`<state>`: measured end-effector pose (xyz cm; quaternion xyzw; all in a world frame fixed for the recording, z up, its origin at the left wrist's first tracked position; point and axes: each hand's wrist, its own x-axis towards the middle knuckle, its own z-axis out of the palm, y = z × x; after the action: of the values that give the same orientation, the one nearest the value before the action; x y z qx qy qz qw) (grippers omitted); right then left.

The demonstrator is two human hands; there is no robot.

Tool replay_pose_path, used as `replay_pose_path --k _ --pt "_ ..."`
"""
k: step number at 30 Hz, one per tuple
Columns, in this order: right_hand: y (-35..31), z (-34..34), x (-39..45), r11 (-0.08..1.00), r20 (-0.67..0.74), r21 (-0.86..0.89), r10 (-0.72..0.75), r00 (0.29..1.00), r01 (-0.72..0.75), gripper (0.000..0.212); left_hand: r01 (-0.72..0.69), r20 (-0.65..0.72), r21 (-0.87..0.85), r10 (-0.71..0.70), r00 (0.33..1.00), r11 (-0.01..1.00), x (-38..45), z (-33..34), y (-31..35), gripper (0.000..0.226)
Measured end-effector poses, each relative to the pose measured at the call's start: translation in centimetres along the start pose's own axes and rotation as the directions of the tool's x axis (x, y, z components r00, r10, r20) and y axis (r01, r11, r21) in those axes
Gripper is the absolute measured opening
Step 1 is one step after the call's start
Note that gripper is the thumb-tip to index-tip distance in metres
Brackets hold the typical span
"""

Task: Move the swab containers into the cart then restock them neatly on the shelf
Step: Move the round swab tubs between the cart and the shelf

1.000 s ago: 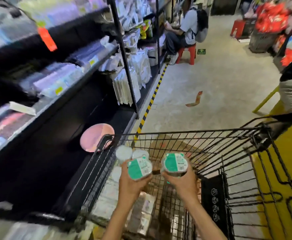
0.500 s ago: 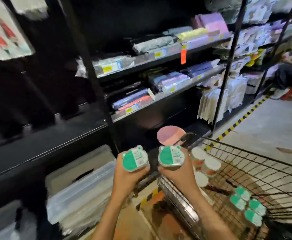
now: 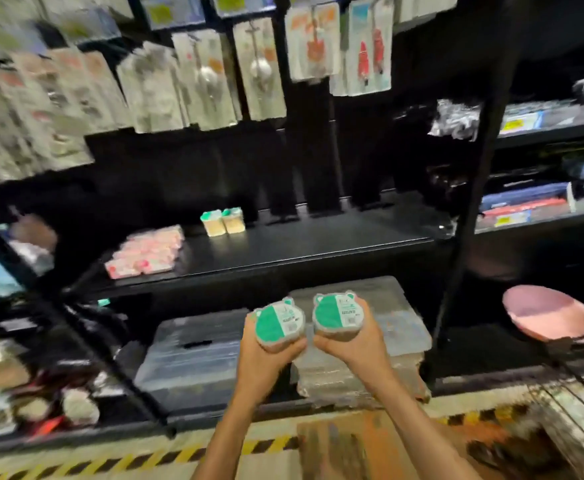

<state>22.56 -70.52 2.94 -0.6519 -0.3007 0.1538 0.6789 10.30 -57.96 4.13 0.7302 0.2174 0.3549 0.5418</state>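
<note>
Two green-lidded swab containers [image 3: 280, 323] side by side; upright.

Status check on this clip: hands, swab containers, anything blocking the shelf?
Left hand grips one round green-and-white-lidded swab container; right hand grips another. Both held below the black shelf. Shelf's middle bare; nothing blocking.

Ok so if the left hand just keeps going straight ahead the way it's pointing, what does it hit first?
Probably the front edge of the black shelf above the left hand and its swab container; depth is unclear, so it could clear it.
</note>
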Motion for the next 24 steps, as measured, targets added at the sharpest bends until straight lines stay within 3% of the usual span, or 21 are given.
replay_pose_path --k 6,11,24 --pt "0.0 11.6 2.0 1.0 0.166 0.019 0.014 0.986 -0.017 0.082 0.086 -0.114 0.008 -0.085 0.99 0.996 1.5 -11.6 -2.7 0.068" --pt "0.9 17.9 5.8 1.0 0.237 -0.003 -0.008 0.972 0.009 0.08 0.124 -0.181 0.007 -0.12 0.976 0.992 4.8 -17.5 -5.3 0.074" --pt "5.3 26.4 22.6 1.0 0.157 -0.022 -0.014 0.988 0.017 0.08 0.092 -0.106 0.01 -0.09 0.99 0.996 23.2 -22.3 -11.7 0.055"
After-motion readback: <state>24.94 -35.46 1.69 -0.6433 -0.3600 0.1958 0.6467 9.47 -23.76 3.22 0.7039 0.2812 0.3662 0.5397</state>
